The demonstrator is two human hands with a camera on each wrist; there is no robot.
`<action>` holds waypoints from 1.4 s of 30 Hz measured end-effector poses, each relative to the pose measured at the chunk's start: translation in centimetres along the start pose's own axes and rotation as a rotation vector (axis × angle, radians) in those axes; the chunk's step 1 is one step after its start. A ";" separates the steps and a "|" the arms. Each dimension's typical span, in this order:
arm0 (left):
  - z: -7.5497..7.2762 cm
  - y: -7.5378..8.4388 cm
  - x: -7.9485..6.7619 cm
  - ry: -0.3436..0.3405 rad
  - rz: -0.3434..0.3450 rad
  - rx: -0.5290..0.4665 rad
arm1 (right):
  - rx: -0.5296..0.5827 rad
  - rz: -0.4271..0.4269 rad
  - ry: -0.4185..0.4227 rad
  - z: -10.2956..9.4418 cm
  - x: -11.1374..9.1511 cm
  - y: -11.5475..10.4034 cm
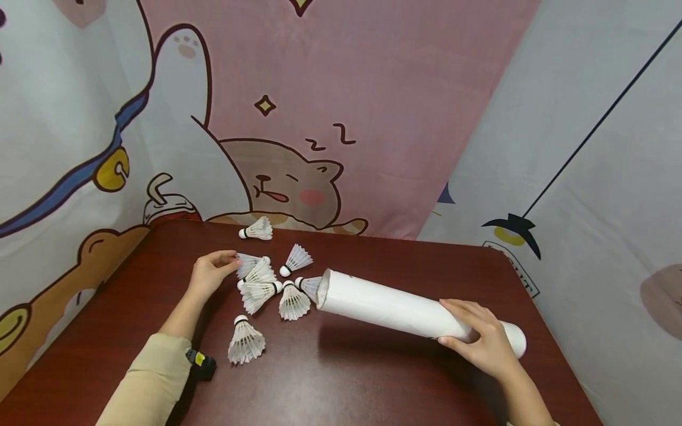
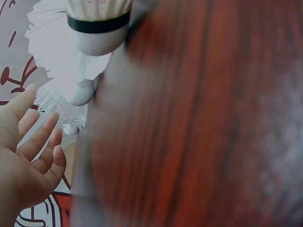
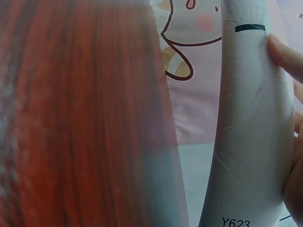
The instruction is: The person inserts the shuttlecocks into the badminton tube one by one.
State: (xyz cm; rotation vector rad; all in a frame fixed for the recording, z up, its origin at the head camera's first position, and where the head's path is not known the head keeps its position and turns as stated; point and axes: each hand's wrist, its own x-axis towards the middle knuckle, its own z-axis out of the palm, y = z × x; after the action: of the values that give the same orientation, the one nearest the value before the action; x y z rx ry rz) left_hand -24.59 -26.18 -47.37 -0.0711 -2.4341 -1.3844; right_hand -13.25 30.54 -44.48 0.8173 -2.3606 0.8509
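My left hand (image 1: 211, 274) reaches to a pile of shuttlecocks, its fingertips right at the skirt of the outermost shuttlecock (image 1: 249, 264). In the left wrist view the fingers of the left hand (image 2: 31, 156) are loosely bent and spread, beside a net-like skirt (image 2: 59, 101). My right hand (image 1: 479, 337) grips a long white shuttlecock tube (image 1: 389, 305) near its far right end. The tube lies slanted, its mouth (image 1: 322, 290) facing left toward the pile and overlapping one shuttlecock (image 1: 308, 285). Printed lettering shows on the tube (image 3: 251, 127) in the right wrist view.
Single shuttlecocks lie around the pile: one at the back (image 1: 258, 229), one behind the tube mouth (image 1: 296, 260) and one in front (image 1: 247, 341). The brown table (image 1: 298, 384) backs onto a cartoon-printed cloth (image 1: 405, 118). A black strapped device (image 1: 202, 365) sits at the left wrist.
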 end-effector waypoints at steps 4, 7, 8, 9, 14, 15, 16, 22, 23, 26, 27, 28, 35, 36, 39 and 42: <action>0.2 -0.1 0.1 -0.008 -0.016 -0.023 | -0.002 -0.016 0.008 0.0 0.0 0.0; 0.1 -0.1 0.1 -0.009 -0.038 -0.036 | 0.000 -0.022 0.017 -0.1 0.1 0.0; 0.1 -0.1 0.1 -0.008 -0.051 -0.037 | 0.001 -0.018 0.016 -0.1 0.1 0.1; 0.1 0.0 0.1 -0.009 -0.065 -0.034 | 0.003 -0.014 0.013 -0.1 0.1 0.0; -0.2 0.1 -0.1 -0.023 -0.110 0.009 | 0.005 -0.005 0.002 -0.1 0.0 0.0; -0.2 0.1 -0.1 -0.029 -0.111 0.013 | 0.003 -0.009 0.005 -0.1 0.0 0.0; -0.2 0.1 -0.1 -0.036 -0.111 0.015 | 0.001 -0.011 0.006 -0.1 0.0 0.0; 0.1 0.1 0.2 -0.092 -0.138 -0.067 | -0.001 -0.010 0.008 0.0 0.0 0.0; 0.2 0.1 0.2 -0.103 -0.140 -0.081 | -0.001 -0.011 0.010 0.0 0.0 0.0; 0.6 0.3 0.4 -0.123 -0.153 -0.100 | -0.003 -0.015 0.013 0.0 0.0 0.0; 0.7 0.4 0.5 -0.125 -0.156 -0.098 | -0.004 -0.020 0.016 0.0 0.0 0.0; 0.8 0.5 0.5 -0.127 -0.156 -0.094 | -0.005 -0.022 0.018 0.0 0.0 0.0; 1.1 0.9 0.8 -0.106 -0.118 -0.037 | 0.000 -0.035 0.029 -0.1 0.1 -0.1; 1.0 0.9 0.8 -0.097 -0.108 -0.031 | 0.000 -0.040 0.033 -0.1 0.1 -0.1; 0.7 0.7 0.7 -0.054 -0.077 0.000 | 0.004 -0.052 0.039 -0.1 0.1 -0.1; 0.2 0.5 0.5 -0.005 -0.057 0.022 | 0.008 -0.063 0.043 -0.2 0.2 0.0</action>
State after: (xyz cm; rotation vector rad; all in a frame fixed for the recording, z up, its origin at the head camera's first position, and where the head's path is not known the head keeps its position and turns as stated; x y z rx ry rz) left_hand -25.06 -25.77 -46.86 -0.0006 -2.4731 -1.3828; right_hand -13.32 30.57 -44.26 0.8637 -2.2837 0.8435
